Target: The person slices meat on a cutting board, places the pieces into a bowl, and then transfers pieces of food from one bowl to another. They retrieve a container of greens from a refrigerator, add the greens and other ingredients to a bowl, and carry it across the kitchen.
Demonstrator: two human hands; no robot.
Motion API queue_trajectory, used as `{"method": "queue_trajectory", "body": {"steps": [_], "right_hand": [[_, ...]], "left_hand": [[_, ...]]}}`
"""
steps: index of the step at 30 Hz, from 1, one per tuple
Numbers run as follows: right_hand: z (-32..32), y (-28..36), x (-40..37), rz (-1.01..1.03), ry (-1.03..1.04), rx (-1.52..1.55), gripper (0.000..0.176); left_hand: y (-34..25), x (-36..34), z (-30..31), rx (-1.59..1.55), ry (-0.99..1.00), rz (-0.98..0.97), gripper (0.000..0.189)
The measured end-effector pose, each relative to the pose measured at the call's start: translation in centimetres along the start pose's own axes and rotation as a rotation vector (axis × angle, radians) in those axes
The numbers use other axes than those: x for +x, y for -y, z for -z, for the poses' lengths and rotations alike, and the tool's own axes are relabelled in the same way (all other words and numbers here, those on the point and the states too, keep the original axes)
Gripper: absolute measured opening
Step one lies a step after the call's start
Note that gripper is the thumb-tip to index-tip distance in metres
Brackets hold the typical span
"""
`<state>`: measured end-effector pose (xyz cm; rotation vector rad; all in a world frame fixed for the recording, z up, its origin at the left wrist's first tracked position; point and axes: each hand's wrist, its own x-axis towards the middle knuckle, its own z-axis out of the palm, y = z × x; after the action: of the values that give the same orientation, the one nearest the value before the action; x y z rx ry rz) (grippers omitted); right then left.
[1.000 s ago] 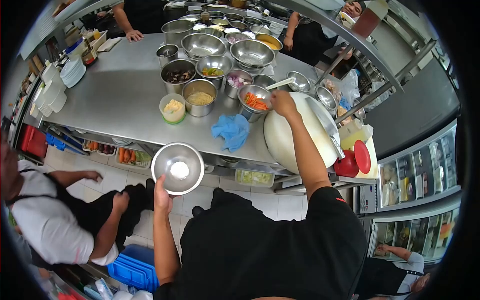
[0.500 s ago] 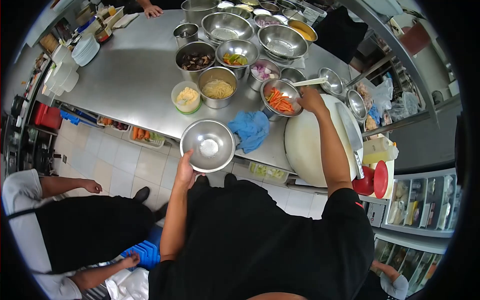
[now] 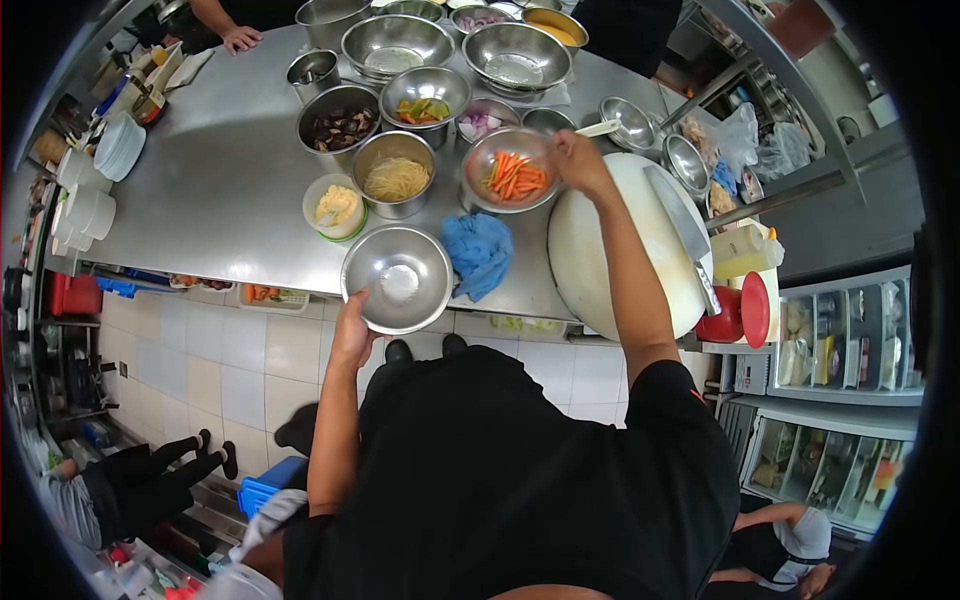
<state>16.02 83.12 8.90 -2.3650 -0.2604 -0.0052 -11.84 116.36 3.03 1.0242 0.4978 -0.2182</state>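
Observation:
My left hand (image 3: 352,335) grips the near left rim of a steel mixing bowl (image 3: 397,280), thumb inside, held at the table's front edge. Nothing but glare shows inside it. My right hand (image 3: 582,165) is closed at the right rim of another steel bowl (image 3: 480,192), which holds carrot strips (image 3: 515,177) and is slightly smeared by motion. A pale handle (image 3: 598,129) lies just beyond these fingers. Between the two bowls sits a crumpled blue cloth (image 3: 478,256). Left of it stand a pot of noodles (image 3: 397,180) and a tub of chopped yellow food (image 3: 337,206).
A round white cutting board (image 3: 600,260) with a cleaver (image 3: 680,225) lies at right. Behind are pots of dark pieces (image 3: 341,127), sliced peppers (image 3: 422,110) and onion (image 3: 480,124). Plates (image 3: 120,146) stand far left. A person's hand (image 3: 241,40) rests on the far table.
My view has shifted. The carrot bowl has moved slightly away from me with my right hand at its rim. The person at my left has mostly left view; the left bowl stays in my grip.

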Motion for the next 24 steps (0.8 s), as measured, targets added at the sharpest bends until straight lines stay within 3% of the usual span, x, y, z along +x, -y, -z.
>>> {"method": "queue_trajectory", "body": {"steps": [3,6,8,14,16,18,19,20,24], "right_hand": [[4.1,1.6,-1.0,-0.005,-0.087,0.118,0.023],[8.3,-1.1,-1.8,0.070,-0.157,0.113,0.025],[10.7,-2.4,-3.9,-0.015,-0.248,0.024,0.022],[12.7,-5.9,-9.5,-0.201,-0.245,0.116,0.017],[11.7,-4.8,-10.0,-0.228,-0.209,0.101,0.019],[8.3,-5.4,-8.6,-0.035,-0.211,0.033,0.021],[6.5,-2.5,-8.1,-0.071,-0.195,-0.081,0.021],[4.0,-2.8,-7.1,0.017,-0.220,-0.052,0.021],[-1.7,0.9,-4.6,-0.037,-0.153,0.056,0.020]], "left_hand": [[-0.5,0.2,0.9,0.021,0.029,-0.010,0.040],[-1.1,0.0,0.7,0.035,0.036,-0.004,0.039],[-1.3,0.2,0.6,0.042,0.031,0.014,0.039],[-0.6,1.8,0.5,0.040,0.118,0.068,0.040],[-1.1,1.9,-0.3,0.091,0.109,0.102,0.040],[-0.7,2.6,-0.7,0.096,0.111,0.111,0.041],[-0.5,3.2,-0.9,0.095,0.115,0.118,0.041],[-0.4,3.5,-0.9,0.125,0.131,0.130,0.042],[-0.1,3.8,-1.6,0.157,0.119,0.117,0.042]]}}
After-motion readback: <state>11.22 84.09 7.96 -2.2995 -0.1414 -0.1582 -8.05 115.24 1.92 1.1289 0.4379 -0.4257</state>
